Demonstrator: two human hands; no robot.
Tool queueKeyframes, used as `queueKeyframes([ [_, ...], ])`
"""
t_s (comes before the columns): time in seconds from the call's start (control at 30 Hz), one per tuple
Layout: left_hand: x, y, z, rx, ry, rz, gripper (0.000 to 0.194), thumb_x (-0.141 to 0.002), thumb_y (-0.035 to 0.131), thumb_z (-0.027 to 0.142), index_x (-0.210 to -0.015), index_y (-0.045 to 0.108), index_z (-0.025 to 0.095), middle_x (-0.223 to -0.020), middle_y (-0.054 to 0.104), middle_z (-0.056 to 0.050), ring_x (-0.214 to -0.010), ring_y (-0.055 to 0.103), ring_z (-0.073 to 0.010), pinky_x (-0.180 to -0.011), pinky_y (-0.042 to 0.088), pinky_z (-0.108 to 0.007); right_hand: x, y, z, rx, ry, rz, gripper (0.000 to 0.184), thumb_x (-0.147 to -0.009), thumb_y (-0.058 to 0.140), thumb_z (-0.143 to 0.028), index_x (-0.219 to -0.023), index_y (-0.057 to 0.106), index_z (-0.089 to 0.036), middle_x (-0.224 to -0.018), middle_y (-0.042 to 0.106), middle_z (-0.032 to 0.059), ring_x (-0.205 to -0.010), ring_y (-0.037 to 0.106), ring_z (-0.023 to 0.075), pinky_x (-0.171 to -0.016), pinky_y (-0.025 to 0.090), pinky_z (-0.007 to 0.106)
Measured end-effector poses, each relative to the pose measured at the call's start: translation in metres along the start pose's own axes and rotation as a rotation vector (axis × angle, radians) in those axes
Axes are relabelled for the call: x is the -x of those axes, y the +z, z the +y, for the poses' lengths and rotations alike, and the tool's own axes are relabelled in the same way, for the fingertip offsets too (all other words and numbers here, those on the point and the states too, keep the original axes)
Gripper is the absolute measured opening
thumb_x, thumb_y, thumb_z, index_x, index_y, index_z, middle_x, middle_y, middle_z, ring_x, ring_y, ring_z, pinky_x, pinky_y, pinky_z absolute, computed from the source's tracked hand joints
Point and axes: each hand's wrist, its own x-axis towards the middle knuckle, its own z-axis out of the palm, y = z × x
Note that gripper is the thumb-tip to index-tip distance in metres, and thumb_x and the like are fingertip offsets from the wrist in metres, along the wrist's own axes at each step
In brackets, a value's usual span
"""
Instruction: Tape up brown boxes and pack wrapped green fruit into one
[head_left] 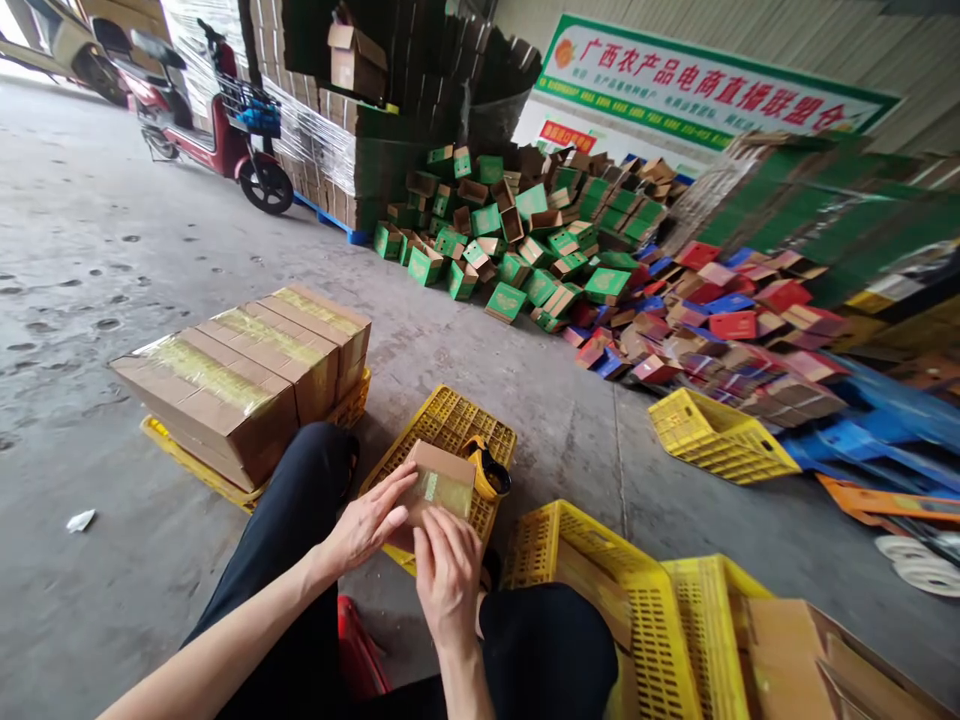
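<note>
A small brown cardboard box (444,462) with a strip of clear yellowish tape across it rests on an upturned yellow plastic crate (420,425). My left hand (367,520) lies against the box's left side, its fingers stretched out and touching the top edge. At the near edge, my right hand (448,560) has its fingers bent and close together, pressed on the taped cardboard; its fingertips are partly hidden. Just right of the box, a yellow-and-black tape dispenser (489,472) sits on the crate.
Taped cardboard boxes (225,365) stand on a yellow crate at left. More yellow crates (592,540) with cardboard boxes are by my right knee. Beyond lie heaps of green boxes (506,300) and red-and-blue boxes (735,325). A red scooter (199,135) is parked far left.
</note>
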Motion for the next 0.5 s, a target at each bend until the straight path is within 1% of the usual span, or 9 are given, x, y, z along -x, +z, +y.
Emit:
queueKeyframes([
  [0.07,-0.003,-0.002,0.001,-0.106,0.036,0.013,0.057,-0.109,0.039,0.054,-0.159,0.045,0.028,-0.168,0.039,-0.004,-0.156,0.035,-0.0243,-0.128,0.034,-0.04,0.003,-0.004,0.016,0.011,0.117,0.024,0.041,-0.104,0.058,-0.036,-0.143,0.061,-0.021,-0.139,0.068,0.0128,-0.13,0.063,0.0294,-0.111,0.048,0.048],
  [0.13,-0.007,-0.004,0.004,-0.22,0.075,0.021,0.059,-0.107,0.042,0.058,-0.156,0.05,0.026,-0.166,0.042,-0.006,-0.157,0.032,-0.0278,-0.127,0.035,-0.044,0.006,-0.001,0.027,-0.029,0.243,0.013,0.059,-0.105,0.054,-0.045,-0.156,0.047,-0.018,-0.151,0.059,0.0172,-0.136,0.059,0.0327,-0.11,0.051,0.05],
  [0.2,-0.013,-0.005,0.009,-0.322,0.108,0.006,0.063,-0.104,0.045,0.062,-0.154,0.052,0.024,-0.164,0.045,-0.009,-0.157,0.032,-0.0307,-0.127,0.036,-0.047,0.009,0.008,0.033,-0.106,0.344,-0.023,0.07,-0.105,0.05,-0.051,-0.164,0.033,-0.016,-0.156,0.053,0.0186,-0.137,0.059,0.0331,-0.107,0.054,0.048],
  [0.23,-0.016,-0.006,0.011,-0.364,0.122,-0.013,0.065,-0.104,0.046,0.063,-0.154,0.052,0.023,-0.163,0.046,-0.01,-0.157,0.033,-0.0315,-0.127,0.035,-0.049,0.011,0.013,0.034,-0.14,0.384,-0.034,0.072,-0.106,0.048,-0.053,-0.165,0.03,-0.017,-0.157,0.053,0.018,-0.137,0.06,0.0328,-0.106,0.056,0.047],
  [0.33,-0.023,-0.002,0.019,-0.459,0.155,-0.07,0.073,-0.103,0.043,0.067,-0.157,0.047,0.019,-0.162,0.048,-0.013,-0.155,0.036,-0.0319,-0.128,0.032,-0.052,0.016,0.022,0.034,-0.197,0.462,-0.027,0.073,-0.105,0.048,-0.055,-0.165,0.031,-0.018,-0.156,0.053,0.0165,-0.138,0.059,0.0337,-0.108,0.055,0.048],
  [0.5,-0.027,0.016,0.031,-0.542,0.226,-0.066,0.084,-0.101,0.038,0.072,-0.159,0.042,0.012,-0.162,0.045,-0.019,-0.154,0.037,-0.0339,-0.129,0.026,-0.054,0.022,0.018,0.032,-0.346,0.519,-0.071,0.081,-0.102,0.052,-0.057,-0.167,0.024,-0.018,-0.162,0.045,0.0166,-0.144,0.053,0.0337,-0.111,0.053,0.048],
])
